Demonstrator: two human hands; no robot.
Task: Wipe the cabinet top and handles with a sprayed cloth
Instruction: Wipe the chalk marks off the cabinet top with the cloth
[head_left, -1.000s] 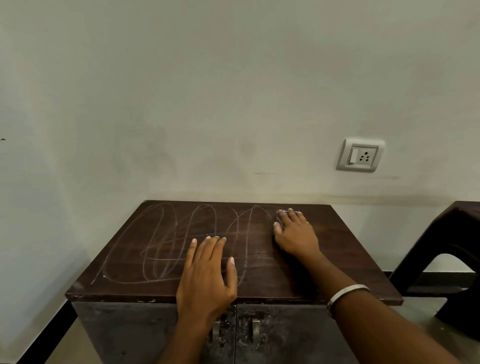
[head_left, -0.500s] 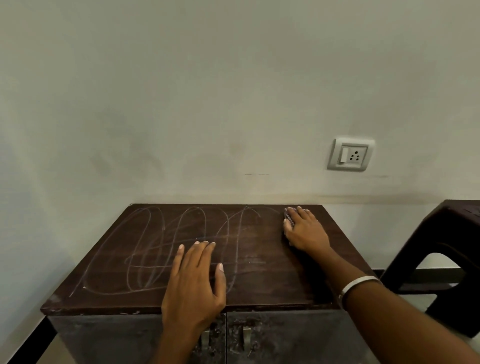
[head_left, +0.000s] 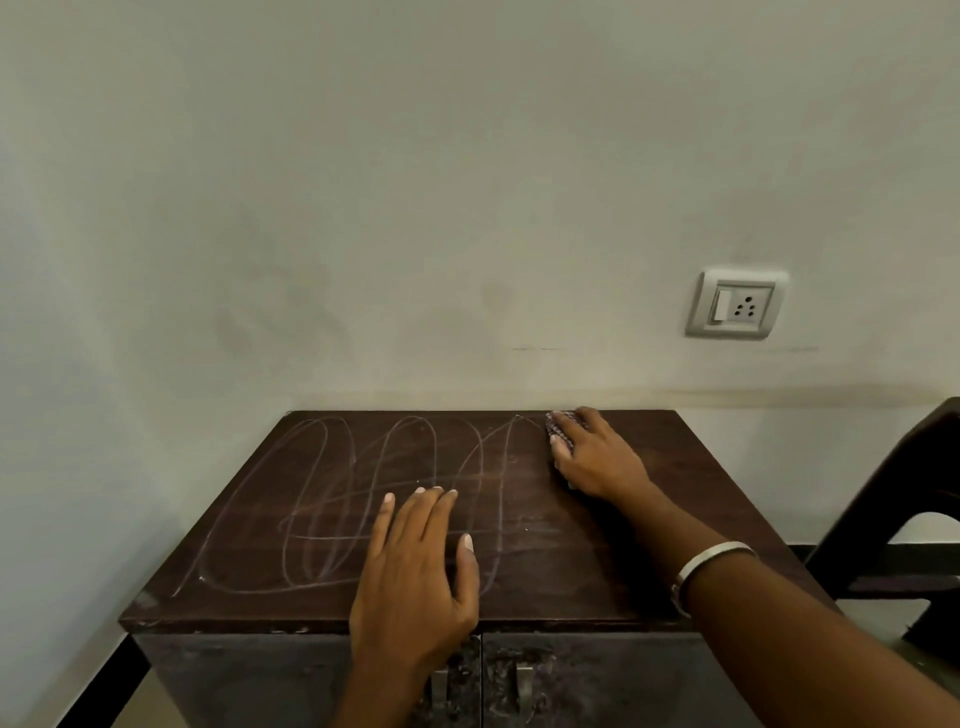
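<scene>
Right hand (head_left: 597, 457), at 1 o'clock on the dark brown wooden cabinet top (head_left: 691, 499), presses a small reddish patterned cloth (head_left: 561, 427) flat against the surface near the rear edge; my fingers lie over the cloth, which shows only past the fingertips, so whether they curl round it I cannot tell. Left hand (head_left: 415, 577), at 6 o'clock on the same top, rests palm down with fingers straight and thumb spread, grasping nothing, its heel at the front edge. Looping white chalk-like scribbles (head_left: 332, 499) cover the top from 9 o'clock to the centre, reaching the cloth at their right end. Two small metal handles (head_left: 523, 680) hang on the grey cabinet doors at 6 o'clock, the left one partly behind my left wrist. A silver bangle (head_left: 706, 564) circles my right wrist. A white wall socket with switch (head_left: 735, 305) sits at 2 o'clock on the pale wall, and a dark brown plastic chair (head_left: 893, 519) stands at 3 o'clock, beside the cabinet.
</scene>
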